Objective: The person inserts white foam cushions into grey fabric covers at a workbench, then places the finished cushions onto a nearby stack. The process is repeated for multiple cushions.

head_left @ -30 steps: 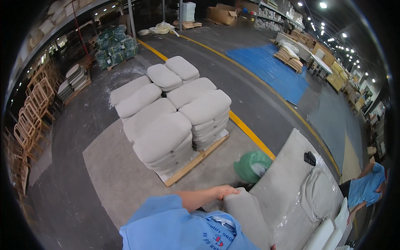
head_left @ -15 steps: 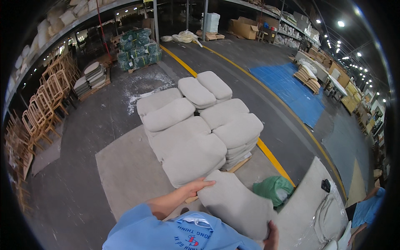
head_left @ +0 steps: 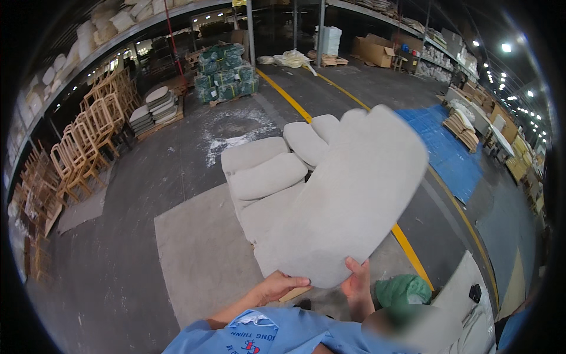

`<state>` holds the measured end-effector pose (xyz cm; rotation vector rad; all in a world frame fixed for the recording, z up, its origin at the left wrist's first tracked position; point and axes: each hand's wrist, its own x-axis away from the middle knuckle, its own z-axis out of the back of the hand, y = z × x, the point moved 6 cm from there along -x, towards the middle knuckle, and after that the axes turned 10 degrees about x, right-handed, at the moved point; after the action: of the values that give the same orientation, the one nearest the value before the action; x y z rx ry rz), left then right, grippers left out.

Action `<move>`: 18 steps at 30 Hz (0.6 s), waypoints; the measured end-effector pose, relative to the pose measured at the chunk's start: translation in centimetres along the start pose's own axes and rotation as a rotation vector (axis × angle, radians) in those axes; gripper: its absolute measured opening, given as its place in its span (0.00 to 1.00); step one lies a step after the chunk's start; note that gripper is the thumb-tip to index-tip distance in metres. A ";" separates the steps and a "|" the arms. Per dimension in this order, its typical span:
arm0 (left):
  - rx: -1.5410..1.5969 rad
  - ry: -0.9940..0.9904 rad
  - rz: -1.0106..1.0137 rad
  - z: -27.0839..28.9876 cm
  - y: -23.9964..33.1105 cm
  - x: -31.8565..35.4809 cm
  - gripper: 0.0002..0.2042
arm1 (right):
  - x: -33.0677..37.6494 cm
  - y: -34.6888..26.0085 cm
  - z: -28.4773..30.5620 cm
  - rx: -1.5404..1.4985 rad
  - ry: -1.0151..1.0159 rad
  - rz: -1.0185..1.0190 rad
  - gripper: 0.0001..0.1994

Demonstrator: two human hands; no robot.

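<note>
Both my hands hold up a large light-grey padded cushion (head_left: 359, 189) by its near edge. My left hand (head_left: 284, 285) pinches the lower left corner, thumb on top. At the lower right, my right hand (head_left: 357, 280) grips the same edge, its fingers partly behind it. The cushion is tilted, its far end rising to the right over a stack of similar grey cushions (head_left: 268, 177). Much of that stack is hidden behind it. A bit of wooden board (head_left: 295, 293) shows under the near side of the stack.
A green sack (head_left: 404, 290) lies to my right, beside a pale sheet (head_left: 463, 295) with a small black object. Cardboard-coloured sheeting (head_left: 206, 248) covers the floor at left. Farther off stand wooden chair frames (head_left: 88, 147), wrapped green bundles (head_left: 227, 76) and a blue tarp (head_left: 454, 159).
The cushion has swung up and away from my body, over the stack. My right hand has come inward, closer to my left. The view has shifted slightly left.
</note>
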<state>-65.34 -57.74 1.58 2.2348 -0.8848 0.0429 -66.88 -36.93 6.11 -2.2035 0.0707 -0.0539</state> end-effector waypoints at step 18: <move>0.122 0.246 -0.147 11.9 9.6 -5.3 0.33 | -21.2 7.5 -4.2 0.387 -0.201 -0.335 0.34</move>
<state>-77.82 -67.06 -2.86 2.3388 -0.5984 0.3041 -88.56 -43.23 2.26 -1.8024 -0.3902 -0.0295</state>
